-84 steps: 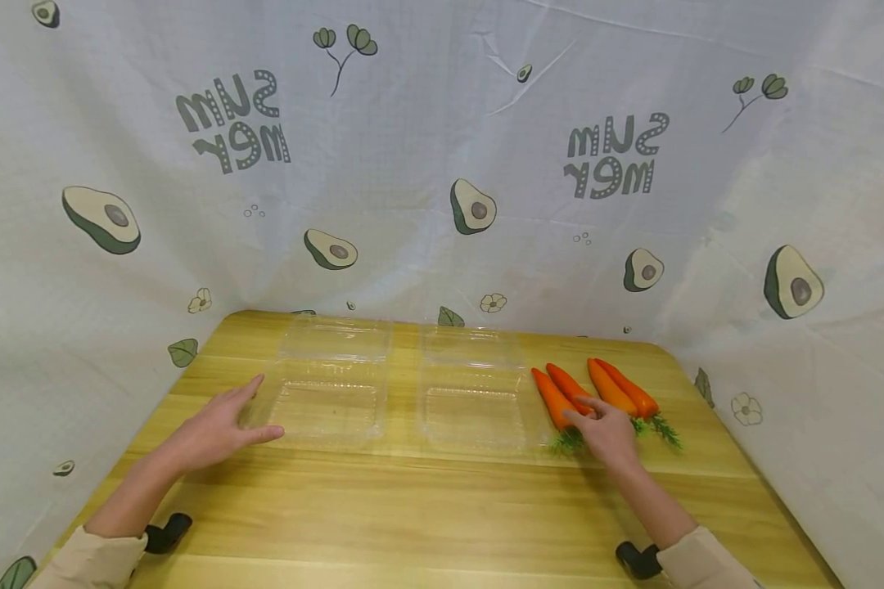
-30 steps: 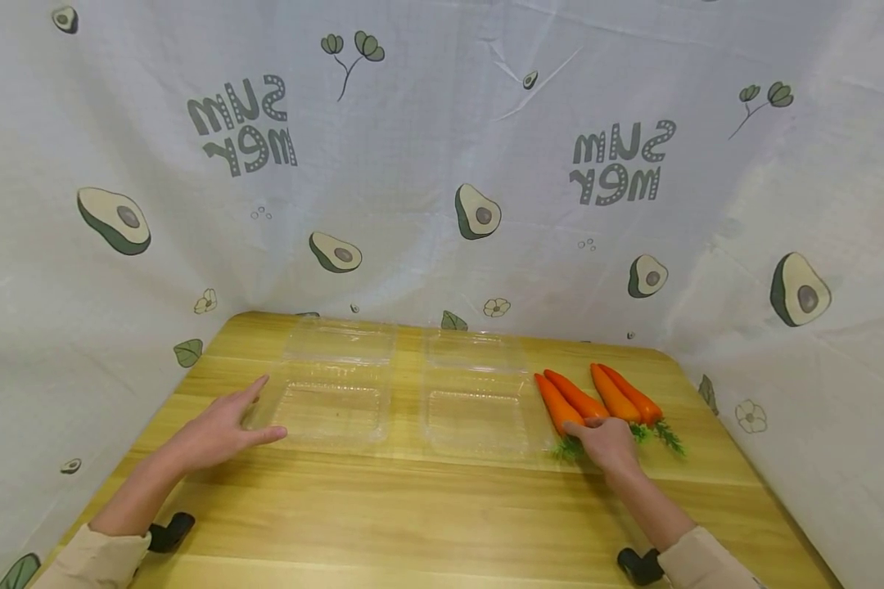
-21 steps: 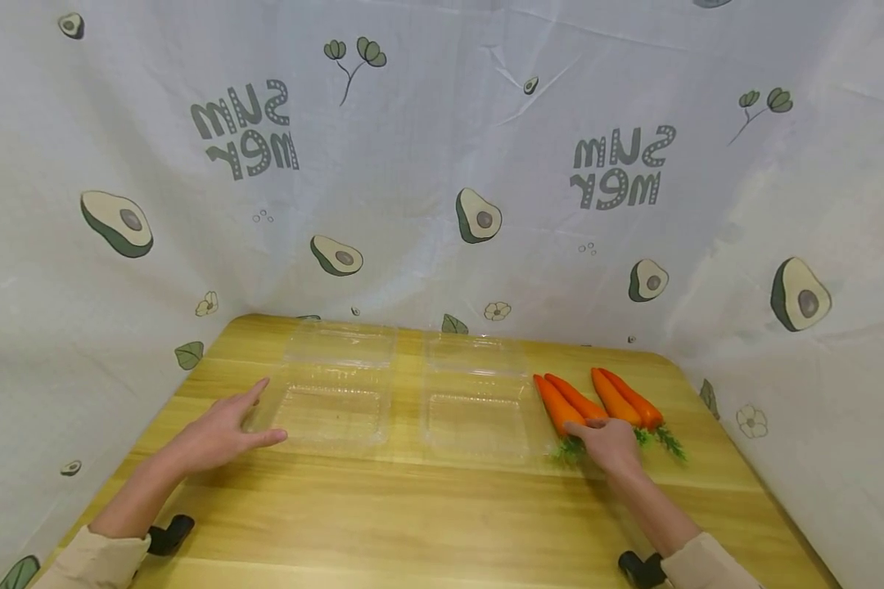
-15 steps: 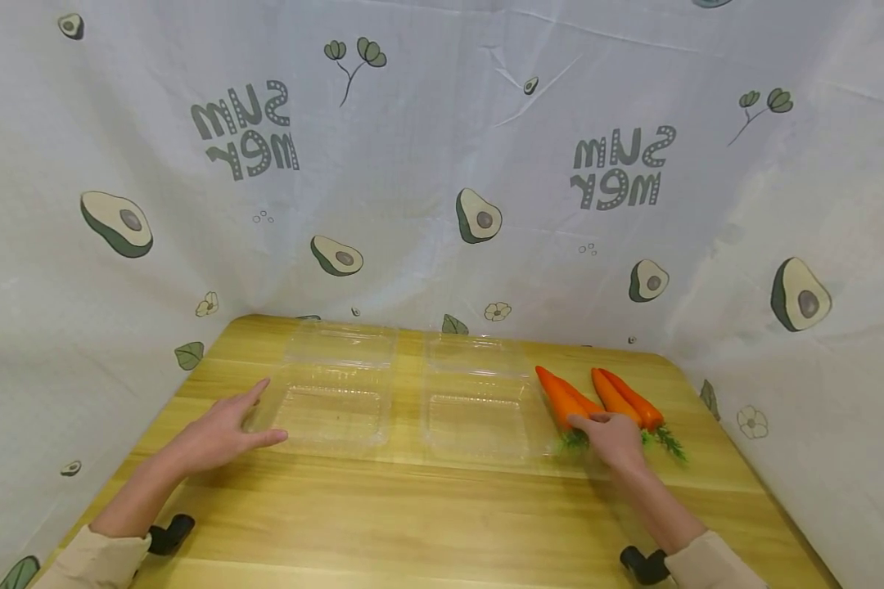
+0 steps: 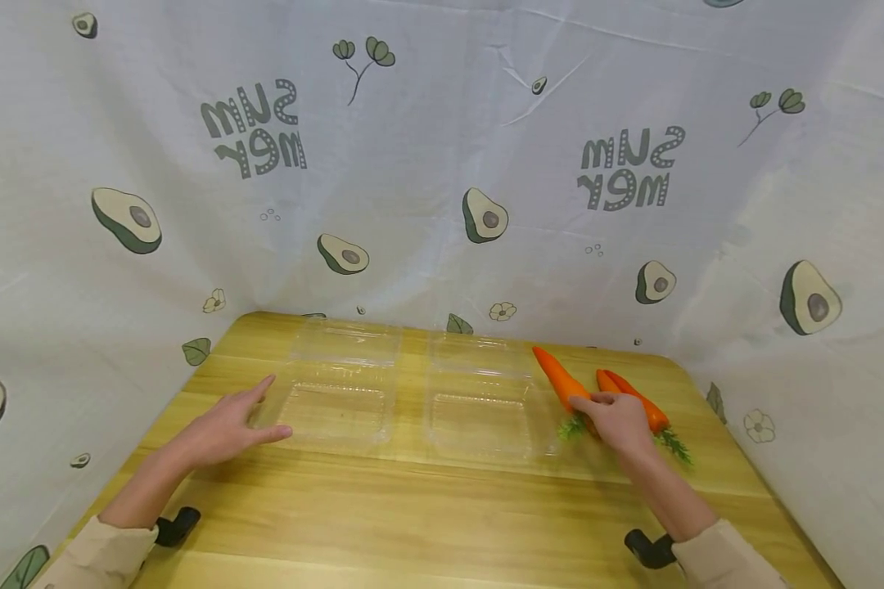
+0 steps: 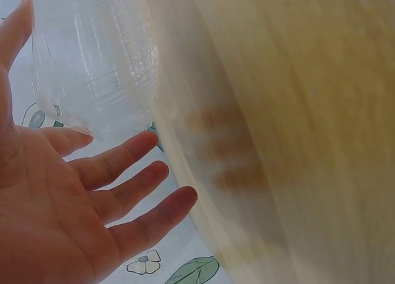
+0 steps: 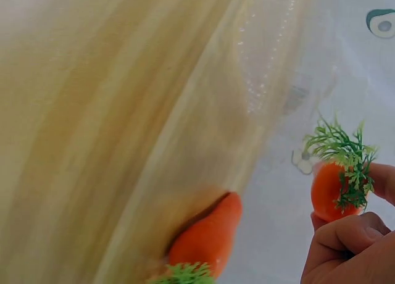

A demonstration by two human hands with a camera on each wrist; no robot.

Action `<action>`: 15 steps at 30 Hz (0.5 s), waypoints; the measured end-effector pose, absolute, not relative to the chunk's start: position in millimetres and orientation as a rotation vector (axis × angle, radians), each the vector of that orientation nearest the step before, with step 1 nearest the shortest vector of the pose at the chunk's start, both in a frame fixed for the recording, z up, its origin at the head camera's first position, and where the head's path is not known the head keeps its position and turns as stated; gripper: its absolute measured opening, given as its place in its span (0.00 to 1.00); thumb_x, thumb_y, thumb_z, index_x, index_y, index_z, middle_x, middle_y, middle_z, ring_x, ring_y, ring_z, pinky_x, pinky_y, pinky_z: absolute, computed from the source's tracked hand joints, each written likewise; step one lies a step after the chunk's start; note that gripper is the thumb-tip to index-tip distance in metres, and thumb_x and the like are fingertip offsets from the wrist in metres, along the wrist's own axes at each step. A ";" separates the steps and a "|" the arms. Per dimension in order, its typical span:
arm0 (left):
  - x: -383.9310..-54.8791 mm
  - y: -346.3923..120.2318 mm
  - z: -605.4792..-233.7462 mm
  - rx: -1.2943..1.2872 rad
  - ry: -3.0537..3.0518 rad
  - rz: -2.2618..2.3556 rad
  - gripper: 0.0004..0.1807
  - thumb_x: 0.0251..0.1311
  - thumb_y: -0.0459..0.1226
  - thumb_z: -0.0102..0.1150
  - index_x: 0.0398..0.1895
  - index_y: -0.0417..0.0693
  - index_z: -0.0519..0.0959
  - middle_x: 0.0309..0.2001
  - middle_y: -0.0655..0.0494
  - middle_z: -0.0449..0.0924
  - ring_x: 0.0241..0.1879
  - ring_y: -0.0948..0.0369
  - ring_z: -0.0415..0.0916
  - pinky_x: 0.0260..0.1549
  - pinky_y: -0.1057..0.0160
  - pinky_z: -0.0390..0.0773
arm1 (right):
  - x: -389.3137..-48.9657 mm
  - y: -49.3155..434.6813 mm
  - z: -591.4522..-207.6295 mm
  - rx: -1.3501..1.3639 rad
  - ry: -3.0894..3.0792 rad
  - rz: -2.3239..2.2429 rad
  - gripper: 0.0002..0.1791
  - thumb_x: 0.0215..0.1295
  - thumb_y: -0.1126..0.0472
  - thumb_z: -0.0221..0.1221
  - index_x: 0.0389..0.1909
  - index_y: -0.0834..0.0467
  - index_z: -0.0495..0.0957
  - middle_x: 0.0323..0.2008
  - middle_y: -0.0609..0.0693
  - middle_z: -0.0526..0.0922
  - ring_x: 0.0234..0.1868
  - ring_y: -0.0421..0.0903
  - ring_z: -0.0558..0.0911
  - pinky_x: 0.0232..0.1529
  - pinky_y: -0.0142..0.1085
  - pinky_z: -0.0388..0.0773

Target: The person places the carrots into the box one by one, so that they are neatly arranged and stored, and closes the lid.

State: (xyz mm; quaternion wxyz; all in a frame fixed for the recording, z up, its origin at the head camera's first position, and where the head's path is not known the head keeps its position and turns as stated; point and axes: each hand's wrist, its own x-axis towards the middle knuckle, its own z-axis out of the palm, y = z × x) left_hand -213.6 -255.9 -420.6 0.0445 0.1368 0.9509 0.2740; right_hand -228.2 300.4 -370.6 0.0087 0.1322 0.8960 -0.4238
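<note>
My right hand [image 5: 619, 421] pinches an orange carrot [image 5: 560, 376] near its leafy end, with the tip pointing up and left. In the right wrist view the green leaves [image 7: 345, 157] of this held carrot face the camera. Two more carrots [image 5: 637, 397] lie side by side just right of that hand. A sliver of orange under the hand suggests another, mostly hidden. My left hand [image 5: 224, 429], fingers spread and holding nothing, is at the left side of a clear plastic clamshell box [image 5: 339, 442]; contact cannot be told. A second clear box [image 5: 479, 448] stands beside it.
Both boxes have their lids [image 5: 346, 342] folded back toward the far table edge. The wooden table [image 5: 383, 523] has rounded far corners. A white curtain [image 5: 412, 164] with printed avocados surrounds its back and sides. Black wrist-worn parts [image 5: 177, 526] sit near both sleeves.
My right hand has closed on a carrot of the left pair and raised it from the table, moving it slightly up and away. The left hand has stayed in place.
</note>
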 end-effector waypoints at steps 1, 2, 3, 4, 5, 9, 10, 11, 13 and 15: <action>-213.7 -255.9 -420.5 0.420 2.901 0.840 0.57 0.64 0.62 0.59 0.79 0.32 0.46 0.68 0.25 0.64 0.68 0.29 0.61 0.61 0.28 0.64 | -228.8 298.7 -368.0 0.403 2.807 -1.314 0.40 0.67 0.44 0.63 0.66 0.73 0.70 0.69 0.73 0.66 0.63 0.65 0.71 0.57 0.51 0.75; -213.8 -255.9 -420.2 0.422 2.898 0.843 0.57 0.64 0.61 0.59 0.79 0.32 0.46 0.68 0.25 0.64 0.68 0.28 0.61 0.61 0.28 0.64 | -229.5 296.9 -365.7 0.395 2.814 -1.304 0.40 0.67 0.43 0.63 0.65 0.73 0.71 0.69 0.73 0.66 0.63 0.65 0.71 0.55 0.50 0.75; -213.9 -255.9 -420.0 0.422 2.897 0.845 0.57 0.64 0.61 0.59 0.79 0.32 0.46 0.68 0.25 0.65 0.68 0.28 0.61 0.61 0.28 0.64 | -230.3 295.1 -363.5 0.387 2.820 -1.298 0.40 0.67 0.43 0.63 0.65 0.73 0.71 0.68 0.73 0.67 0.61 0.64 0.72 0.54 0.48 0.75; -213.9 -255.9 -419.8 0.421 2.896 0.849 0.57 0.64 0.61 0.60 0.79 0.32 0.46 0.68 0.25 0.65 0.68 0.28 0.60 0.61 0.28 0.64 | -231.2 293.4 -361.5 0.373 2.829 -1.285 0.39 0.67 0.44 0.63 0.65 0.73 0.72 0.68 0.73 0.68 0.61 0.64 0.72 0.53 0.48 0.75; -213.9 -256.0 -419.6 0.421 2.894 0.853 0.57 0.64 0.61 0.60 0.79 0.32 0.46 0.68 0.25 0.65 0.68 0.28 0.60 0.61 0.28 0.63 | -232.1 291.8 -359.9 0.367 2.831 -1.282 0.39 0.67 0.44 0.63 0.65 0.72 0.72 0.67 0.72 0.69 0.61 0.63 0.73 0.52 0.47 0.75; -214.4 -256.4 -420.0 0.424 2.896 0.857 0.57 0.64 0.61 0.60 0.79 0.32 0.46 0.68 0.24 0.65 0.68 0.28 0.61 0.61 0.28 0.63 | -236.2 287.2 -355.1 0.337 2.845 -1.245 0.40 0.68 0.42 0.62 0.65 0.71 0.72 0.67 0.71 0.69 0.58 0.62 0.74 0.50 0.46 0.75; -214.7 -256.5 -420.4 0.426 2.899 0.857 0.57 0.64 0.61 0.60 0.79 0.32 0.46 0.68 0.24 0.65 0.68 0.28 0.61 0.61 0.28 0.63 | -237.4 286.4 -354.2 0.332 2.844 -1.240 0.40 0.68 0.41 0.61 0.66 0.70 0.72 0.67 0.71 0.69 0.57 0.62 0.74 0.49 0.46 0.75; -215.0 -256.8 -420.8 0.429 2.901 0.858 0.57 0.64 0.61 0.60 0.79 0.32 0.46 0.67 0.24 0.65 0.68 0.29 0.61 0.61 0.28 0.63 | -238.4 285.5 -353.3 0.331 2.844 -1.236 0.41 0.68 0.40 0.61 0.67 0.70 0.71 0.67 0.71 0.69 0.56 0.61 0.74 0.47 0.44 0.74; -215.7 -257.1 -421.7 0.435 2.905 0.858 0.57 0.64 0.60 0.61 0.79 0.31 0.46 0.67 0.23 0.66 0.68 0.29 0.62 0.62 0.29 0.64 | -240.2 283.4 -350.7 0.315 2.844 -1.225 0.42 0.68 0.39 0.60 0.68 0.69 0.70 0.68 0.70 0.68 0.54 0.59 0.73 0.46 0.43 0.73; -216.0 -257.3 -422.1 0.436 2.905 0.859 0.57 0.64 0.60 0.61 0.79 0.31 0.46 0.67 0.23 0.66 0.68 0.29 0.62 0.62 0.29 0.64 | -241.8 280.7 -348.2 0.300 2.838 -1.233 0.42 0.68 0.39 0.60 0.69 0.69 0.68 0.68 0.70 0.67 0.55 0.60 0.73 0.48 0.44 0.74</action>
